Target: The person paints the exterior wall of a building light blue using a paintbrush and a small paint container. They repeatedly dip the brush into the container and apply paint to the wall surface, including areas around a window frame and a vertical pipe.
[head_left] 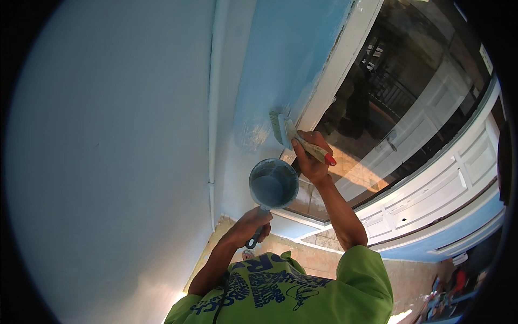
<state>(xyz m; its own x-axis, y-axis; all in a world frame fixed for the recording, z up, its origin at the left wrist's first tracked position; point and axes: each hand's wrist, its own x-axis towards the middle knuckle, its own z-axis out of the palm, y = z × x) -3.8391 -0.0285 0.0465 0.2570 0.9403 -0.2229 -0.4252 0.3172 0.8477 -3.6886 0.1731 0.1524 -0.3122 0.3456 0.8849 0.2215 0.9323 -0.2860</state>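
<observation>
Head cam: 2 hands up in front. L hand (pixel 253 225) low, wrapped tight round hndl of 1 dipper (pixel 257 179), cup just beyond it. R hand (pixel 313 156) farther fwd, curled round 1 brush (pixel 291 132), bristles up-left of it, nr blue wall (pixel 278 65).

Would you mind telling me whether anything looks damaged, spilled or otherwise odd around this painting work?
The blue wall strip has a pale, streaky patch just left of the brush, unlike the more even blue higher up. Its edge along the white window frame also looks ragged. I see no obvious spill.
</observation>
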